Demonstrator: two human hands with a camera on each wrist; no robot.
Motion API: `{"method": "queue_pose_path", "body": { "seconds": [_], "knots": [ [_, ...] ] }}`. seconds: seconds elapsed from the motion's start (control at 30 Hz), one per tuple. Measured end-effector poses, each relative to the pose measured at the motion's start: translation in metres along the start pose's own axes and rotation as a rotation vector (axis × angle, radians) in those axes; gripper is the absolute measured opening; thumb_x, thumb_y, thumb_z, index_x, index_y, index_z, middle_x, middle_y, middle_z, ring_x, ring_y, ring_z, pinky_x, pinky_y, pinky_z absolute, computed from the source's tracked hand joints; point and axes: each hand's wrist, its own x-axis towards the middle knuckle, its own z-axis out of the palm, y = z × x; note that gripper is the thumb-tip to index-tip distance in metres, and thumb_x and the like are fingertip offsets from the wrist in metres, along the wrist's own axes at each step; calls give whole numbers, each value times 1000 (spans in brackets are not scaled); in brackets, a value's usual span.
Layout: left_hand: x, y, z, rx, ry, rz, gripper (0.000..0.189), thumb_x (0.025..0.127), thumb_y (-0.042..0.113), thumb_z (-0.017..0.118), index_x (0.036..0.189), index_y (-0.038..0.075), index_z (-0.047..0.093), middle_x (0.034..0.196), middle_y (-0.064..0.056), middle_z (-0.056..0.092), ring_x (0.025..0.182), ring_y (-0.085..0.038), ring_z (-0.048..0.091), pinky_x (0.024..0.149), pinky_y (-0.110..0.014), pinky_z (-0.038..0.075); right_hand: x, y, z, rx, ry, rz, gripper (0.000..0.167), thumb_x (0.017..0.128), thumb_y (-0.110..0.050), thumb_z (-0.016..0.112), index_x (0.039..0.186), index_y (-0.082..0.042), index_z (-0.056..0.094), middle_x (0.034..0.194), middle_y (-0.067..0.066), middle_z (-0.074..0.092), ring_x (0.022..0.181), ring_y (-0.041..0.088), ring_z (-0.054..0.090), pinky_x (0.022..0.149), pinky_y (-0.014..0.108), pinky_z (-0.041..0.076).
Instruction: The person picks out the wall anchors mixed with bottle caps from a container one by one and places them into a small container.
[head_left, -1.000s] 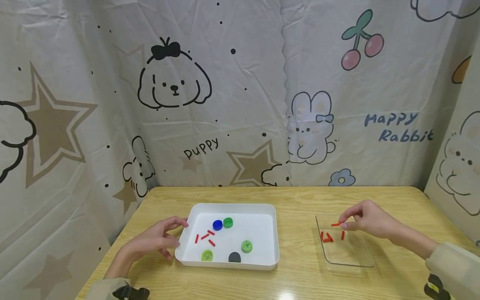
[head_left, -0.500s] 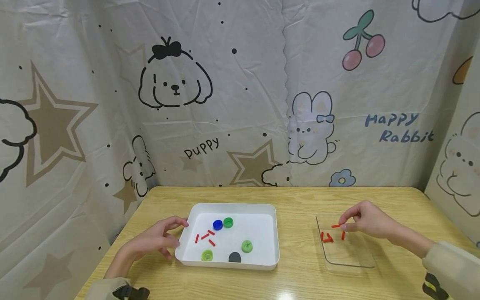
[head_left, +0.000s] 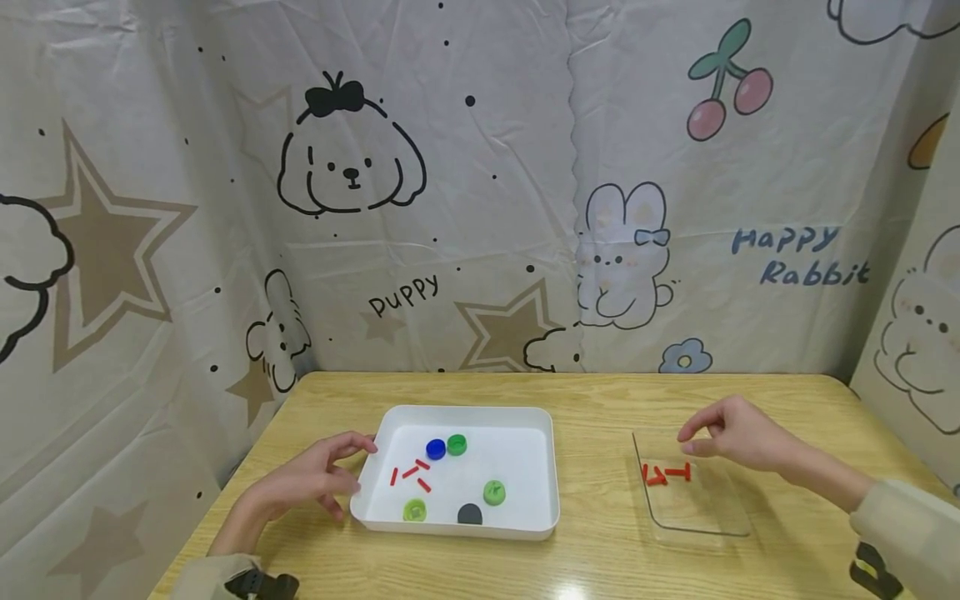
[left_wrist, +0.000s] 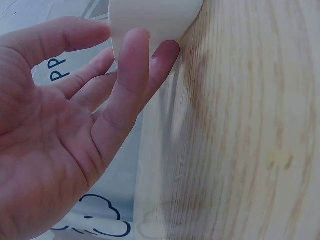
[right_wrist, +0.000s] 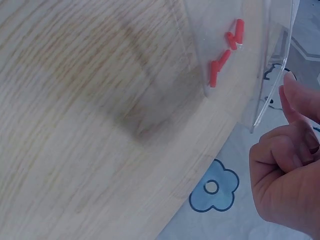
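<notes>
A pale wood-grained tabletop is backed and flanked by a light cloth, on which a puppy, a rabbit, cherries, brown stars and the words "Puppy" and "Happy Rabbit" are printed. Folds are shown at the left, and a patch of glare is caught at the near edge of the wood. On the left half, a white tray is touched at its left side by the left hand, its fingers spread loosely along the outer wall. In the tray, red sticks, a blue cap, green caps and a dark grey piece, partly hidden by the near wall, are seen. On the right half, a clear box is placed, well apart from the tray, with red pieces gathered at its left side. Over its far part the right hand is held, thumb and forefinger slightly apart with nothing between. Both wrists are covered by light sleeves.
</notes>
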Motion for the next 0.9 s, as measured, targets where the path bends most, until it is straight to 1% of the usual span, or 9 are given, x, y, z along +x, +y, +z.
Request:
{"method": "queue_pose_path", "body": {
  "seconds": [0.1, 0.23, 0.4, 0.6, 0.73, 0.9],
  "knots": [
    [0, 0, -1, -1, -3, 1, 53, 90, -3, 68, 140, -5, 48, 169, -32, 16, 101, -34, 69, 60, -43, 63, 1, -6, 1, -18, -3, -41, 12, 87, -15, 86, 95, -7, 81, 61, -6, 37, 57, 9, 32, 54, 26, 29],
    [-1, 0, -1, -1, -3, 2, 54, 90, -2, 68, 141, -5, 48, 169, -32, 17, 99, -35, 69, 60, -42, 63, 4, -18, 3, -30, -23, -69, 11, 86, -18, 87, 91, -11, 81, 59, -7, 37, 57, 9, 34, 54, 26, 30],
    [0, -1, -1, -1, -5, -1, 54, 91, -2, 68, 141, -5, 48, 169, -32, 18, 103, -34, 68, 61, -42, 63, 9, -35, 8, -20, -53, -120, 10, 85, -19, 88, 88, -14, 80, 57, -9, 36, 54, 8, 33, 53, 25, 30],
    [0, -4, -1, -6, -7, -13, 54, 91, -2, 68, 141, -4, 48, 169, -32, 17, 108, -34, 67, 62, -44, 63, 16, -55, 20, 19, -107, -151, 9, 86, -19, 87, 88, -14, 80, 56, -9, 35, 53, 7, 32, 53, 25, 31],
    [1, -3, -1, 3, 3, -16, 54, 90, -1, 69, 141, -3, 49, 169, -31, 17, 108, -33, 67, 62, -44, 63, 21, -67, 28, 40, -144, -180, 9, 87, -17, 86, 89, -11, 80, 55, -9, 35, 52, 7, 31, 52, 24, 33],
    [1, -3, -2, 9, 6, -14, 54, 90, -1, 69, 140, -3, 49, 170, -30, 17, 108, -33, 67, 62, -44, 63, 29, -80, 35, 52, -172, -205, 7, 87, -14, 86, 87, -11, 79, 54, -9, 36, 52, 7, 32, 51, 22, 31]
  ]
}}
